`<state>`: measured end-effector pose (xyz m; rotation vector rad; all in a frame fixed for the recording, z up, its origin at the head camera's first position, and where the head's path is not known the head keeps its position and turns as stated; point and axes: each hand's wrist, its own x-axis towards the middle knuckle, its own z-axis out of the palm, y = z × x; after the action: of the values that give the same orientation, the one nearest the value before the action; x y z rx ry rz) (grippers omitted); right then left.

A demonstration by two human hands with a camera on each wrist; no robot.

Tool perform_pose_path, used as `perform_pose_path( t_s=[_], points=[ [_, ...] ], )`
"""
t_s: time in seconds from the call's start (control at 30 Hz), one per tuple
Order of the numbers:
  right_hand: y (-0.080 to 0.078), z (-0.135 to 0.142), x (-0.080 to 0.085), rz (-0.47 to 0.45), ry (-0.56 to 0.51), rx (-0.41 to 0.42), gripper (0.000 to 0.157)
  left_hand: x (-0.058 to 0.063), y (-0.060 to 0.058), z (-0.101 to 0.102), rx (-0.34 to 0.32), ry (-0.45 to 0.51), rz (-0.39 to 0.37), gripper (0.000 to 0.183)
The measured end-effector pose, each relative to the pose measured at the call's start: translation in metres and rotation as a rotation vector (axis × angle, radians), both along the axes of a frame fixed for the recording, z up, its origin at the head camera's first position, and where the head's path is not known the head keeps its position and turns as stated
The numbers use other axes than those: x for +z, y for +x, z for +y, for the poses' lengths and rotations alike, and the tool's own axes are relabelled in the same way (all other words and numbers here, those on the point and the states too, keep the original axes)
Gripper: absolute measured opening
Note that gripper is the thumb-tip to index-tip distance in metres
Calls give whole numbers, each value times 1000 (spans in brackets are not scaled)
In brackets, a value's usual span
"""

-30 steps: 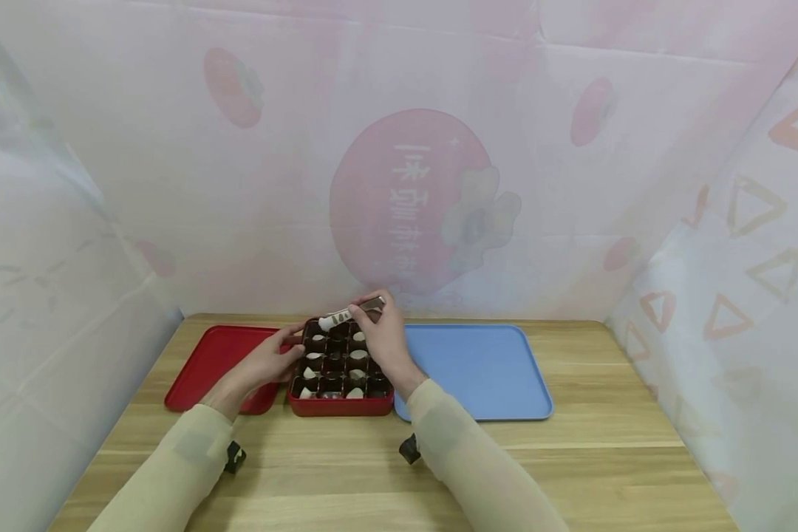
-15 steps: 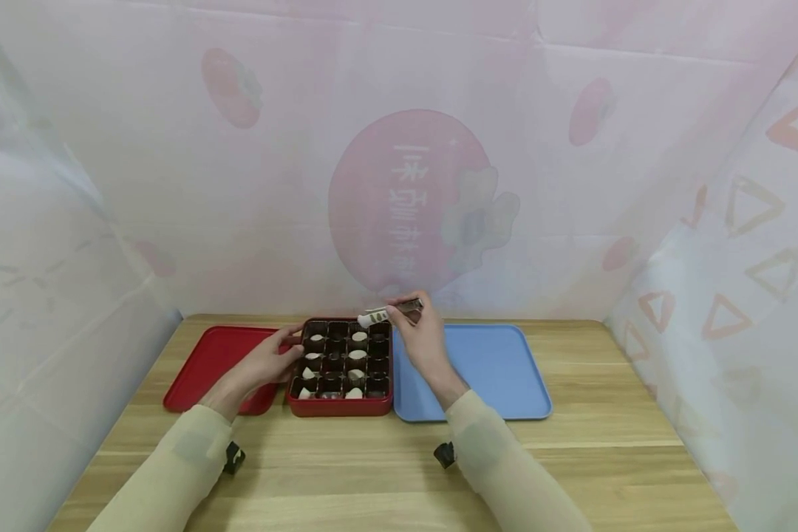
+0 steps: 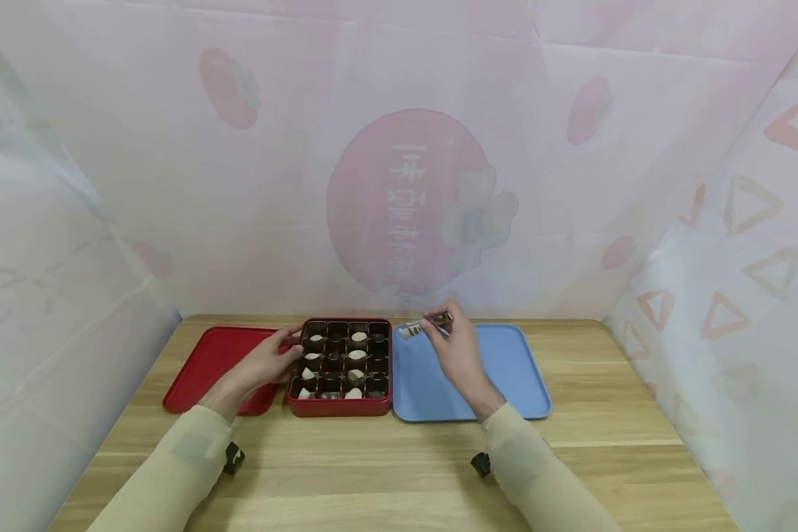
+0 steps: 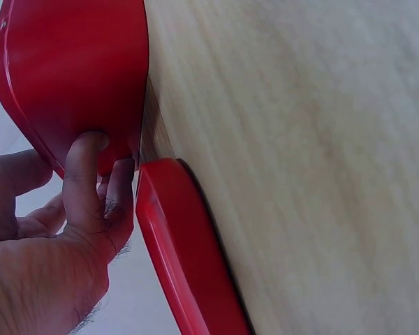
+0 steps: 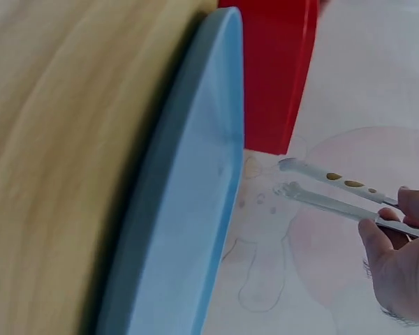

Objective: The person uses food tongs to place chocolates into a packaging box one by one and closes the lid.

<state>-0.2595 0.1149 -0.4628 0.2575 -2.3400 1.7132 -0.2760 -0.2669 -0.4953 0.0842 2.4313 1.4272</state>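
Note:
A red box (image 3: 340,408) holds a dark divider insert (image 3: 335,366). White pieces (image 3: 357,355) sit in several of its compartments; other compartments look dark, and what they contain is hard to tell. My left hand (image 3: 266,363) rests against the box's left side, with fingertips (image 4: 89,143) touching the outer wall. My right hand (image 3: 460,353) holds white-tipped tongs (image 5: 335,200) over the far left part of the blue tray (image 3: 479,399). In the right wrist view the tong tips stand apart, with nothing visible between them.
To the left of the box lies a flat red tray (image 3: 206,369), partly covered by my left forearm and hand. The blue tray adjoins the box on the right. All stand on a wooden table (image 3: 346,473), with a printed cloth backdrop (image 3: 292,222) close behind.
My right hand has carried the tongs rightward, from over the box's far left compartments to over the blue tray, and slightly lower. My left hand has stayed at the box.

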Motion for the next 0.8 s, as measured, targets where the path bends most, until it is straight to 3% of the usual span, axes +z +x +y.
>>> perform_pose_path(
  t_s=[0.13, 0.47, 0.8],
  points=[
    [3, 10, -7, -30, 105, 0, 15, 0, 0, 0, -2, 6, -1, 68],
    [5, 23, -25, -62, 204, 21, 18, -2, 0, 1, 0, 22, -5, 69],
    [22, 40, -24, -88, 403, 54, 22, -1, 0, 0, 2, 14, -7, 68]
  ],
)
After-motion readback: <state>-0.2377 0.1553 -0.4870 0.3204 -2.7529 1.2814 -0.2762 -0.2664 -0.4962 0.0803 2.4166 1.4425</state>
